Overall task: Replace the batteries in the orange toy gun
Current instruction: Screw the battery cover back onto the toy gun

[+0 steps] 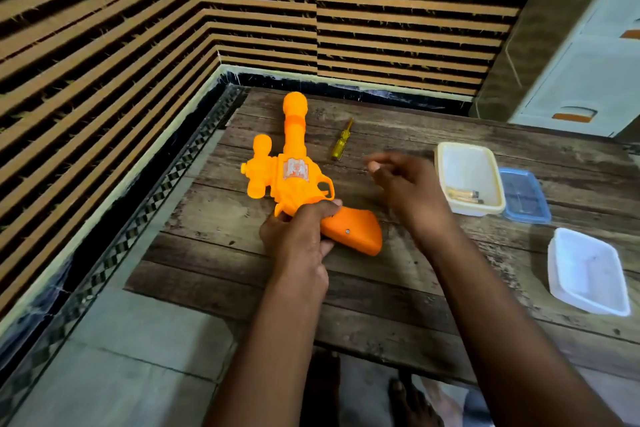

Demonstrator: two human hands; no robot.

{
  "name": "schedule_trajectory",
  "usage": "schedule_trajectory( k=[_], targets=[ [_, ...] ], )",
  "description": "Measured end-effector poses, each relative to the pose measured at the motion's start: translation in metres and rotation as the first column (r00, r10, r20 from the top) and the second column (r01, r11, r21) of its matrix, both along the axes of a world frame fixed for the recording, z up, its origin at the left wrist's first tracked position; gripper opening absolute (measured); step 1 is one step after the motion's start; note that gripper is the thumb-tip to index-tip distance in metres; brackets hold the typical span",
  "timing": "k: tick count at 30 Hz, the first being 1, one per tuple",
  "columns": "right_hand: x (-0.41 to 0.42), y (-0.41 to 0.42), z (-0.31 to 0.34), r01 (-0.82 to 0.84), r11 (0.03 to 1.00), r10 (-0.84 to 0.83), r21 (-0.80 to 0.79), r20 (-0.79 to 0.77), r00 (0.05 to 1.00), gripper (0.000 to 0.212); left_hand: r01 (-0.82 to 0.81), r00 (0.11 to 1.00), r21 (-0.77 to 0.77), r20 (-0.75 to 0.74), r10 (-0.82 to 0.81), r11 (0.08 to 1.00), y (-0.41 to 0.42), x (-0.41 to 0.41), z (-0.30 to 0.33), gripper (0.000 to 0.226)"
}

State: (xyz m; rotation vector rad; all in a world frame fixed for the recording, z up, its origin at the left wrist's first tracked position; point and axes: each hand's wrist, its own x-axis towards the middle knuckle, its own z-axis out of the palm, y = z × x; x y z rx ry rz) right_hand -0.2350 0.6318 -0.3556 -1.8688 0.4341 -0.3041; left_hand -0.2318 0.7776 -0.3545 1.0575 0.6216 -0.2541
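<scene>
Head view of a wooden bench (pixel 363 288) set in the corner of a striped wall. The orange toy gun (pixel 294 170) lies flat on the bench, barrel pointing away toward the wall, darker orange grip (pixel 356 230) nearest the person; a small screw head shows on the side of the grip. The left hand (pixel 299 236) grips the gun where the grip meets the body, fingers curled over the top and thumb beneath. The right hand (pixel 405 184) hangs above the bench, just right of the gun and touching nothing; its fingers are loosely curled and hold no object, though motion blur softens their outline. A yellow-handled screwdriver (pixel 341 140) lies on the bench beside the barrel, between the gun and the containers, apart from both hands. To the right stands a cream container (pixel 446 163) with batteries (pixel 462 195) lying at its near end; a blue lid (pixel 524 196) lies touching its right side. A white container (pixel 588 274) sits nearer the bench's right edge, well apart from the gun. Bare feet (pixel 408 399) are visible on the floor below the bench edge.
</scene>
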Motion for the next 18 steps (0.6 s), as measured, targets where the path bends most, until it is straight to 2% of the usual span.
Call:
schedule_trajectory(
  k=[2,5,6,9,12,14,18],
  targets=[
    [0.033,-0.001,-0.003,-0.121,0.956,0.108,-0.267,-0.065,0.992,0.031,-0.018,1.000,-0.004,-0.021,0.018,1.000,0.004,0.005,-0.003,0.044],
    [0.077,-0.001,-0.008,-0.319,0.779,0.249,-0.540,-0.201,0.948,0.050,-0.036,0.998,-0.013,-0.049,0.035,0.999,0.005,0.011,-0.005,0.046],
    [0.090,0.000,-0.011,-0.375,0.714,0.280,-0.591,-0.249,0.927,0.050,-0.039,0.998,-0.013,-0.056,0.038,0.999,0.005,0.012,-0.007,0.048],
    [0.110,0.005,-0.015,-0.457,0.549,0.284,-0.700,-0.358,0.890,0.028,-0.035,0.998,-0.027,-0.059,0.033,0.999,0.006,0.015,-0.011,0.050],
    [0.111,0.008,-0.013,-0.347,0.546,0.177,-0.762,-0.299,0.938,0.016,-0.022,0.998,-0.015,-0.058,0.021,1.000,0.005,0.016,-0.012,0.050],
    [0.101,0.010,-0.010,-0.281,0.558,0.127,-0.781,-0.255,0.959,0.019,-0.022,0.998,-0.005,-0.055,0.022,1.000,0.004,0.015,-0.012,0.049],
    [0.074,0.006,-0.003,-0.188,0.671,0.097,-0.717,-0.167,0.981,0.012,-0.018,0.999,-0.007,-0.045,0.018,1.000,0.001,0.011,-0.007,0.042]
  ],
)
